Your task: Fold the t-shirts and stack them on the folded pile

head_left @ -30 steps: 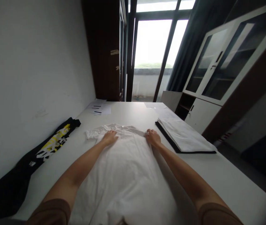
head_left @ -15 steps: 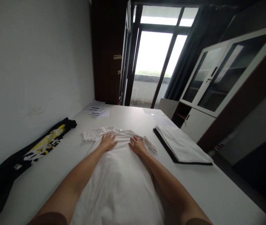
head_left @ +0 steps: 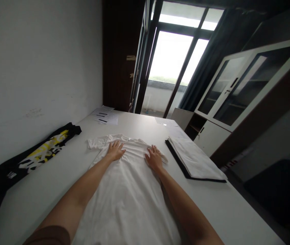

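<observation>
A white T-shirt (head_left: pixel 129 190) lies spread on the white table (head_left: pixel 137 124), its collar at the far end and its hem toward me. My left hand (head_left: pixel 116 150) rests flat on the upper left of the shirt, near the left sleeve, fingers spread. On the upper right, my right hand (head_left: pixel 154 158) lies open on the cloth beside the right sleeve, which is partly hidden behind it. Soft creases run down the shirt from between the hands.
Folded white and black cloth (head_left: pixel 194 158) lies at the table's right. A black garment with yellow and white print (head_left: pixel 44 149) lies along the left wall. Papers (head_left: pixel 105 115) sit at the far left corner. A glass-door cabinet (head_left: pixel 226 92) stands beyond the right edge.
My right hand has shifted slightly outward to the right on the shirt. My left hand stays near the left shoulder. The view has tilted a little.
</observation>
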Tool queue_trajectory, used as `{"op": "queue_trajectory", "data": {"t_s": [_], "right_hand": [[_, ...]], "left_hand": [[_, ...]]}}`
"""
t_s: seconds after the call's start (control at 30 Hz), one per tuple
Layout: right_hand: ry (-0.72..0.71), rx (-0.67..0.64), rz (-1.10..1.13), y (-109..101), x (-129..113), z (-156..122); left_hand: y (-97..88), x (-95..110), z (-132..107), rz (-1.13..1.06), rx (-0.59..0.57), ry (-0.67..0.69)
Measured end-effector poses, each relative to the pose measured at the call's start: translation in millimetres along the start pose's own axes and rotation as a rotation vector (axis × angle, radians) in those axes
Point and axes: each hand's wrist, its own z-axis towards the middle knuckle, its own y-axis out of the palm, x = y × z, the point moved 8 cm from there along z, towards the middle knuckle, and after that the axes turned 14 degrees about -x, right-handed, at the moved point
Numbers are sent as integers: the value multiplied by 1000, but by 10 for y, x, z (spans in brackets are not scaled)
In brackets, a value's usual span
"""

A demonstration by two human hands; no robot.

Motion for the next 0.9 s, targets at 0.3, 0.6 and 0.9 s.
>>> {"op": "queue_trajectory", "data": {"t_s": [0.3,0.6,0.9], "right_hand": [[-33,-70,69,86,-61,48],[127,11,128,-75,496,148],[522,79,179,-211,1124,-22]], "left_hand": [[-195,1337,-1359,-42,44,685],[227,2309,-2687,92,-192,1174],[162,2272,-2734,111,-194,1141]]}}
